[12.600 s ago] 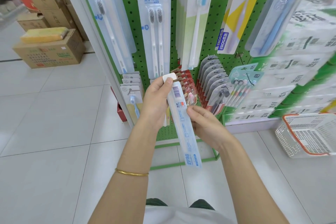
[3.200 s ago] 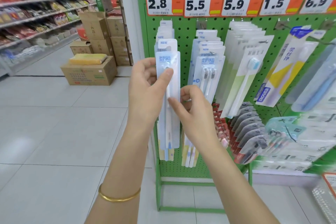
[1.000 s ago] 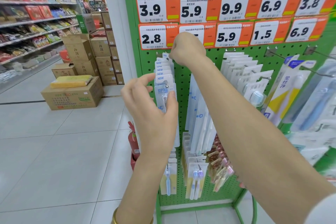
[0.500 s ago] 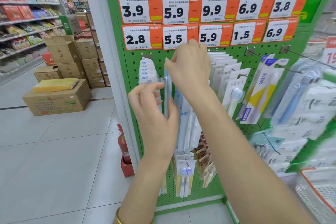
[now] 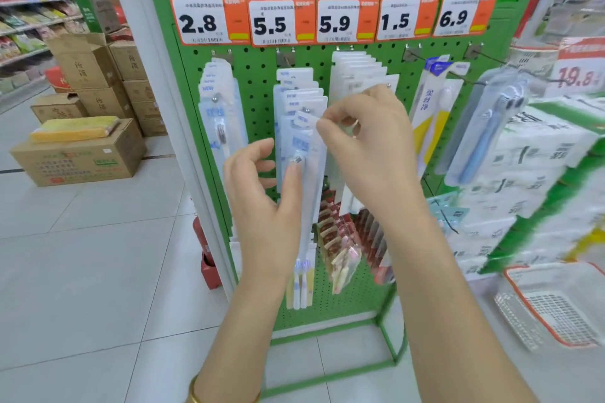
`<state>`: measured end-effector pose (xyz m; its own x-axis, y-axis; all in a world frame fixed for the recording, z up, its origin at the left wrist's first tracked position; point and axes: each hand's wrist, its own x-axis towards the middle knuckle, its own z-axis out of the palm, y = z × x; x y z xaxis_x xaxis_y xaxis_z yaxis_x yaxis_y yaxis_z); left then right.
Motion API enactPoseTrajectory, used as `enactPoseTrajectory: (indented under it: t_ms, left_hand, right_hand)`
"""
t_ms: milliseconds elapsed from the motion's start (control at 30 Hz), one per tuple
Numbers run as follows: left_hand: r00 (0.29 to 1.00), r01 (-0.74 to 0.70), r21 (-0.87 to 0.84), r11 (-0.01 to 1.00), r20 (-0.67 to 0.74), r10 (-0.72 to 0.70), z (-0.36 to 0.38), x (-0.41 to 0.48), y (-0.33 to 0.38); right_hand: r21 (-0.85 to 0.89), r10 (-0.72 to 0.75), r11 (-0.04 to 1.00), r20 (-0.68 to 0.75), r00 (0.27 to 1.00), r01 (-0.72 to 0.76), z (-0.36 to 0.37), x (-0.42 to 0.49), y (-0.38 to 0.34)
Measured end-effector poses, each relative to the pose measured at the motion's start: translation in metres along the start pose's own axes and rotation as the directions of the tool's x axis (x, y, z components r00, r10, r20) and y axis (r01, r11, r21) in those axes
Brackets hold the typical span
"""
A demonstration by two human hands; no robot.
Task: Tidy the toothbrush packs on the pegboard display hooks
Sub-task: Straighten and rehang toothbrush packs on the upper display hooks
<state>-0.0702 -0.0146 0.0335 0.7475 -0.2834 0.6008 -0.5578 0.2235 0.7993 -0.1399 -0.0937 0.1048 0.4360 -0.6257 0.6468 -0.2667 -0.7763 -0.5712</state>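
A green pegboard [image 5: 258, 75] carries several hooks of toothbrush packs. My left hand [image 5: 265, 203] holds the front toothbrush pack [image 5: 302, 144] of the middle column, thumb flat on its face and fingers curled at its left edge. My right hand [image 5: 366, 147] pinches that pack's top right corner between fingertips. More packs hang behind it [image 5: 296, 85]. A left column [image 5: 216, 108] and a taller white column [image 5: 357, 69] flank it. My right hand hides the lower part of the white column.
Price tags [image 5: 271, 23] line the board's top. A yellow pack [image 5: 432, 114] and a blue brush pack [image 5: 484, 127] hang to the right, beside stacked tissue packs [image 5: 540, 154]. A white basket [image 5: 556, 301] sits low right. Cardboard boxes [image 5: 82, 154] stand on the floor at left.
My right hand has come down from the hook near the price tags to the front pack's top corner. My left hand has shifted onto the middle column's front pack.
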Motion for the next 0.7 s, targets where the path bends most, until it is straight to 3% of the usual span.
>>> enactPoseTrajectory:
  t_ms: [133, 333, 533, 700]
  left_hand:
    - [0.967, 0.196, -0.039, 0.98, 0.171, -0.187, 0.005, -0.034, -0.004]
    - [0.82, 0.435, -0.067, 0.898, 0.442, -0.364, 0.009, -0.08, -0.011]
    - [0.751, 0.568, -0.064, 0.821, 0.448, -0.485, 0.019, -0.1, -0.022]
    - [0.722, 0.657, -0.108, 0.746, 0.373, -0.582, 0.024, -0.1, -0.031]
  right_hand:
    - [0.156, 0.089, 0.981, 0.165, 0.982, -0.116, -0.018, -0.033, 0.031]
    - [0.235, 0.227, 0.926, 0.278, 0.933, -0.295, -0.026, -0.076, 0.067]
    - [0.392, 0.341, 0.815, 0.27, 0.9, -0.426, -0.023, -0.114, 0.097]
    - [0.31, 0.402, 0.777, 0.427, 0.81, -0.549, -0.005, -0.158, 0.125]
